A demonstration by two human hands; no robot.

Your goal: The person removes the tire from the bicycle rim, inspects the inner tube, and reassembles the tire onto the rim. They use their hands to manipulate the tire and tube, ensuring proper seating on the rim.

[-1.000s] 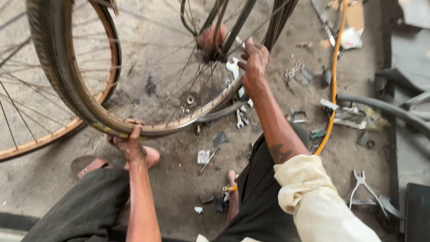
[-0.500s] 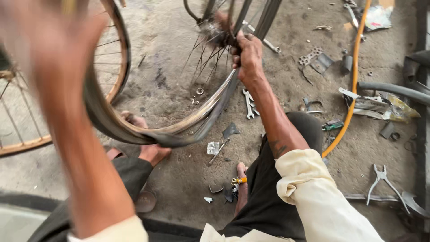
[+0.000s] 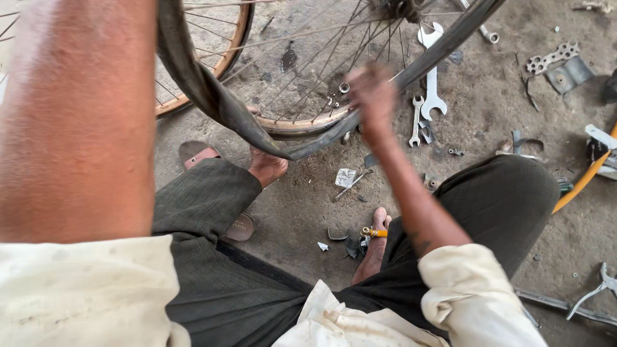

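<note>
I sit on the ground with a bicycle wheel (image 3: 334,51) standing in front of my knees. Its black tyre (image 3: 205,96) has come away from the rim (image 3: 295,125) on the left and sags in a loose loop towards my foot (image 3: 267,167). My right hand (image 3: 376,96), blurred, is closed on the tyre at the wheel's lower edge. My left forearm (image 3: 83,115) fills the left of the view, very close to the camera. It runs up out of the frame, so that hand is hidden.
A second wheel with a brown rim (image 3: 239,38) stands behind at the left. Spanners (image 3: 430,96), metal plates (image 3: 559,64), a yellow hose (image 3: 581,186) and pliers (image 3: 598,289) lie on the dirty floor. A small yellow-handled tool (image 3: 375,232) rests by my right foot.
My left arm has risen close to the camera, its hand leaving view. My right hand has slid down the wheel to its lower edge. More tyre hangs off the rim.
</note>
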